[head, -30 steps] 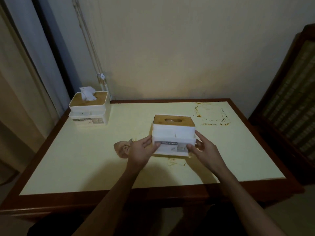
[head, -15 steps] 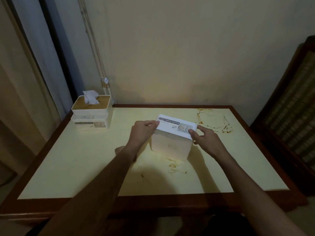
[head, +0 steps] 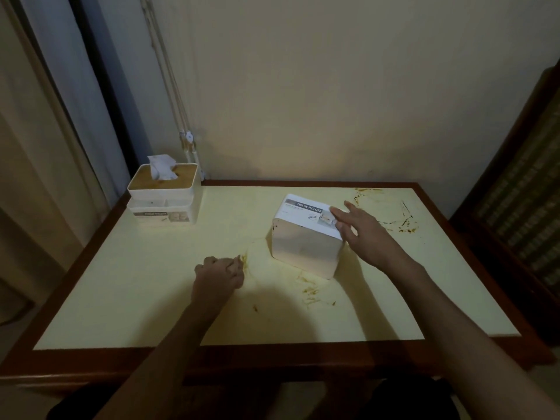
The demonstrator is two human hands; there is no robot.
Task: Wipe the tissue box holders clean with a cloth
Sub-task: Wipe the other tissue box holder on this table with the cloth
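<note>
White plastic holder [head: 304, 237], tipped on its side near the middle of the tabletop [head: 121, 298], blank underside facing you, the "TISSUE HOLDER" label panel turned upward. Second holder [head: 165, 197] stands upright at the far-left corner, wooden lid on, a tissue poking out of the slot; well apart from the first.

Step in hand, as I read it: you are set up to wipe the tipped holder but no wiping contact has been made. Cloth not plainly visible — your left hand [head: 219, 275] is balled into a fist on the tabletop just to the left of the holder, and whatever it holds is hidden under the knuckles. Cannot tell whether the cloth is in it.

Your right hand [head: 362, 234] lies over the holder's upper right edge, fingers straight and spread, thumb along the label side; it steadies, it does not clasp. Right forearm comes in long from the lower right; left forearm runs up from the bottom centre, wrist low.

Next move probably calls for:
- bringing the left fist up to the bare underside, cloth outward;
- keeping the right palm firm, since a light box on its narrow side will likely slide or topple under a sideways stroke.

Brownish streaks and crumbs [head: 309, 291] lie on the tabletop just in front of the holder; more staining [head: 394, 219] at far right.
</note>
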